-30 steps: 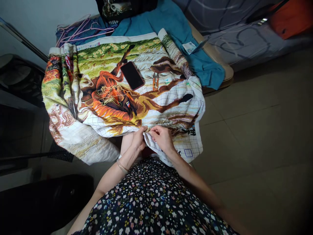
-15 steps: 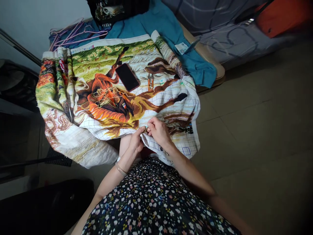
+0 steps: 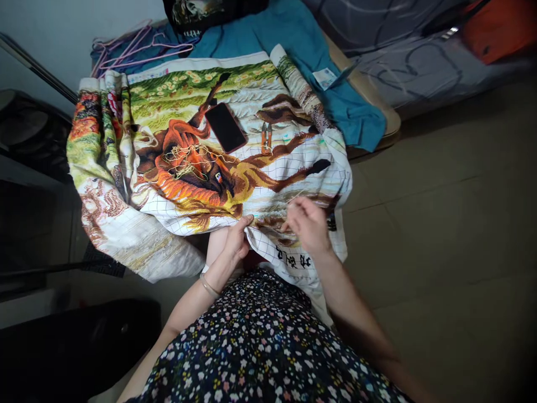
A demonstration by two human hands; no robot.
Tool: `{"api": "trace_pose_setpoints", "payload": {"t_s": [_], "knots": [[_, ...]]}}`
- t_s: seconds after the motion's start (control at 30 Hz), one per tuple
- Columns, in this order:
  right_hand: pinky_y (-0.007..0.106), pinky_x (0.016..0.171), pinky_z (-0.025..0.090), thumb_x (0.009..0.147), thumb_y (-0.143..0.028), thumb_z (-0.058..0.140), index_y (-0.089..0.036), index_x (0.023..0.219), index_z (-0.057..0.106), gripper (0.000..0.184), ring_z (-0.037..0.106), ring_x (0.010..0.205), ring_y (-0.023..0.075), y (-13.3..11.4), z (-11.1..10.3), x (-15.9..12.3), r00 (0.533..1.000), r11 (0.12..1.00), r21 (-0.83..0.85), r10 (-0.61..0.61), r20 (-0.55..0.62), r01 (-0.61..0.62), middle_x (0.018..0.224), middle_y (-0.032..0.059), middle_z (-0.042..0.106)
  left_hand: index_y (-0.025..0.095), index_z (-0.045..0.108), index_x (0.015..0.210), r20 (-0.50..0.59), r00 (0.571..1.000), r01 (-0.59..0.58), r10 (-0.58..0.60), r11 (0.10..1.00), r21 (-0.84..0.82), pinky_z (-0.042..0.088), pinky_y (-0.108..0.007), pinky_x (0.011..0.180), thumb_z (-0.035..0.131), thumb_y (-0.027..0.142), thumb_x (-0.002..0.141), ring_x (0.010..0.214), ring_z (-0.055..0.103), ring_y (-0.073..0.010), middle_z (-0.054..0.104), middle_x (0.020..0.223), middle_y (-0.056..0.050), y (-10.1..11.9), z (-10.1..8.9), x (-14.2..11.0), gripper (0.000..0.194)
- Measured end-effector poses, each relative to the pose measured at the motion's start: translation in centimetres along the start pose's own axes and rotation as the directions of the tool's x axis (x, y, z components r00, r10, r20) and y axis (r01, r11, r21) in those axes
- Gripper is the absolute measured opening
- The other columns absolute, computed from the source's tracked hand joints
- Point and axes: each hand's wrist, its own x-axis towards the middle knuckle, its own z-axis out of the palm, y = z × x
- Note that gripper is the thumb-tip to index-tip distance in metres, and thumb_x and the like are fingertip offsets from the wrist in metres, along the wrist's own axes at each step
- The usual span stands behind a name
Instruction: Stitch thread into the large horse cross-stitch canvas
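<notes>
A large cross-stitch cloth [image 3: 260,196] with a partly stitched horse picture and printed grid lies over my lap and the bed edge. My left hand [image 3: 238,238] is closed on its near edge, thumb on top and fingers underneath. My right hand [image 3: 308,224] is raised above the stitched brown stripes, slightly blurred, with fingertips pinched. A thin pale thread [image 3: 297,196] shows by those fingertips; whether a needle is there I cannot tell. On the cloth lie a tangle of yellow thread [image 3: 191,162], orange-handled thread snips [image 3: 267,140] and a dark phone [image 3: 226,127].
Pink hangers [image 3: 138,53] and a black printed bag [image 3: 210,14] rest behind the cloth on a teal sheet [image 3: 289,31]. The cloth is rolled at its right side [image 3: 297,84] and bunched at the left. Tiled floor [image 3: 428,224] lies to the right.
My right hand has moved right and away from my left hand, off the cloth's near edge. My left hand keeps its hold. The whole view has shifted slightly.
</notes>
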Motion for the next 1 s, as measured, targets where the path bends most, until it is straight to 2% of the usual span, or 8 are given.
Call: {"api": "trace_pose_setpoints", "payload": {"t_s": [0.03,0.1,0.23,0.53,0.7,0.83,0.93,1.0], "knots": [[0.024,0.049,0.047,0.085,-0.041,0.061,-0.021,0.081,0.056,0.020,0.039,0.041,0.0085,0.9,0.6,-0.5,0.996,0.994,-0.093,0.065,0.060,-0.059,0.048,-0.0093,0.040,0.017,0.066,0.092,0.025,1.000,-0.010,0.010,1.000,0.009,0.048,-0.034,0.094,0.075,0.019,0.062,0.099,0.068,-0.0239,0.074,0.091,-0.005,0.0,0.1,0.0,0.031],[0.022,0.045,0.042,0.085,-0.036,0.057,-0.019,0.085,0.061,0.018,0.044,0.044,0.0095,2.0,1.5,-1.1,0.987,0.956,-0.282,0.120,0.110,-0.084,0.051,-0.0061,0.048,0.016,0.066,0.089,0.069,0.997,-0.026,0.024,0.999,0.025,0.048,-0.034,0.093,0.074,0.021,0.062,0.098,0.068,-0.0238,0.073,0.091,-0.006,0.0,0.2,0.0,0.028],[0.023,0.046,0.041,0.084,-0.031,0.051,-0.015,0.091,0.070,0.026,0.047,0.047,0.0105,2.5,2.4,-1.5,0.990,0.886,-0.463,0.098,0.106,-0.038,0.056,-0.0010,0.057,0.016,0.065,0.089,0.081,0.997,-0.020,0.018,1.000,0.017,0.049,-0.033,0.089,0.073,0.021,0.062,0.096,0.068,-0.0238,0.073,0.087,-0.006,0.1,0.5,-0.2,0.028],[0.023,0.044,0.039,0.083,-0.032,0.048,-0.012,0.097,0.073,0.035,0.045,0.044,0.0110,2.5,2.7,-1.4,0.991,0.875,-0.483,0.093,0.094,-0.037,0.053,-0.0005,0.056,0.016,0.065,0.093,0.092,0.996,-0.015,0.016,1.000,-0.008,0.048,-0.031,0.088,0.073,0.020,0.063,0.093,0.069,-0.0221,0.073,0.085,-0.004,0.0,0.3,0.0,0.032],[0.023,0.048,0.041,0.083,-0.029,0.049,-0.014,0.092,0.074,0.031,0.049,0.046,0.0118,2.5,2.7,-1.2,0.995,0.845,-0.535,0.037,0.097,0.021,0.053,0.0007,0.059,0.015,0.064,0.087,0.088,0.996,0.001,0.000,1.000,-0.012,0.048,-0.030,0.087,0.074,0.020,0.062,0.090,0.068,-0.0212,0.072,0.082,-0.004,-0.1,0.1,0.1,0.027],[0.023,0.050,0.041,0.081,-0.024,0.050,-0.016,0.084,0.074,0.026,0.052,0.048,0.0124,2.4,3.1,-1.1,0.995,0.791,-0.607,-0.021,0.094,0.074,0.057,0.0022,0.064,0.016,0.064,0.084,0.087,0.996,-0.032,0.030,0.999,0.017,0.048,-0.029,0.086,0.073,0.021,0.063,0.089,0.068,-0.0197,0.070,0.079,-0.002,-0.2,-0.1,0.3,0.023],[0.023,0.049,0.041,0.081,-0.023,0.049,-0.016,0.083,0.070,0.022,0.053,0.046,0.0125,2.4,3.7,-1.3,0.998,0.774,-0.631,-0.016,0.053,0.046,0.056,0.0019,0.064,0.017,0.063,0.079,0.084,0.996,-0.046,0.043,0.998,0.044,0.048,-0.029,0.085,0.073,0.021,0.064,0.086,0.067,-0.0188,0.068,0.076,-0.002,-0.2,-0.2,0.4,0.019],[0.023,0.048,0.041,0.082,-0.023,0.048,-0.017,0.086,0.066,0.019,0.052,0.042,0.0120,2.5,4.1,-1.6,0.999,0.798,-0.602,0.033,0.034,-0.006,0.053,0.0001,0.062,0.017,0.062,0.076,0.075,0.996,-0.044,0.042,0.999,0.032,0.048,-0.029,0.083,0.072,0.021,0.063,0.084,0.067,-0.0191,0.065,0.070,-0.001,-0.2,-0.1,0.3,0.017]]}}
